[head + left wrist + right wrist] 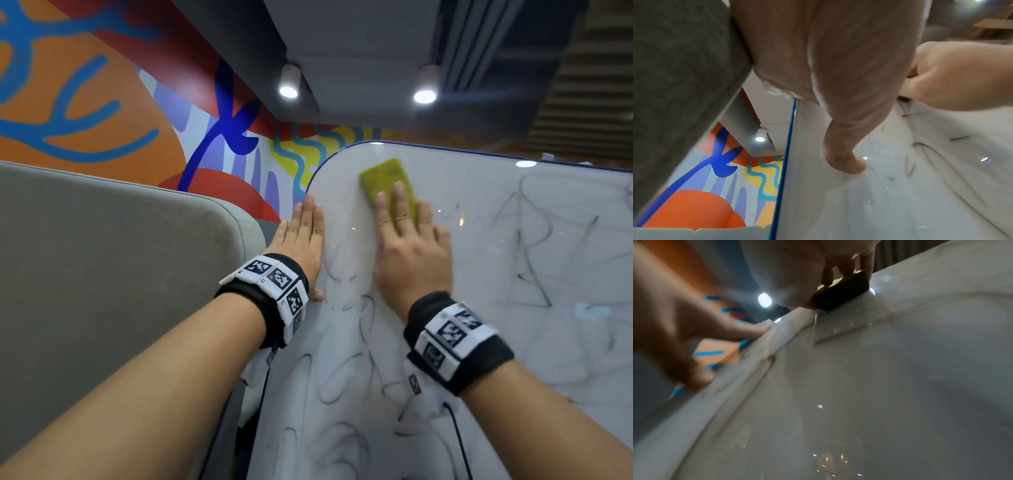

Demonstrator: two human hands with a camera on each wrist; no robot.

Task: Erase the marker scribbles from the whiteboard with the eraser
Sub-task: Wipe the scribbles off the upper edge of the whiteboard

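Observation:
The whiteboard [479, 212] stands upright, with black marker scribbles [534, 260] across its right and lower parts. A yellow-green eraser [383, 174] lies flat against the board near its rounded top left corner. My right hand [411, 246] presses on it with straight fingers. In the right wrist view the eraser [842, 293] shows dark under my fingertips [828, 277], and its thumb touches one end. My left hand [305, 236] lies flat and open on the board's left edge; its thumb [846, 162] touches the surface. Around the eraser the board looks wiped.
A grey padded panel [102, 257] stands close to the left of the board's blue edge [785, 162]. Behind is a colourful mural wall [102, 102]. Two ceiling spotlights [287, 90] shine above and reflect on the board.

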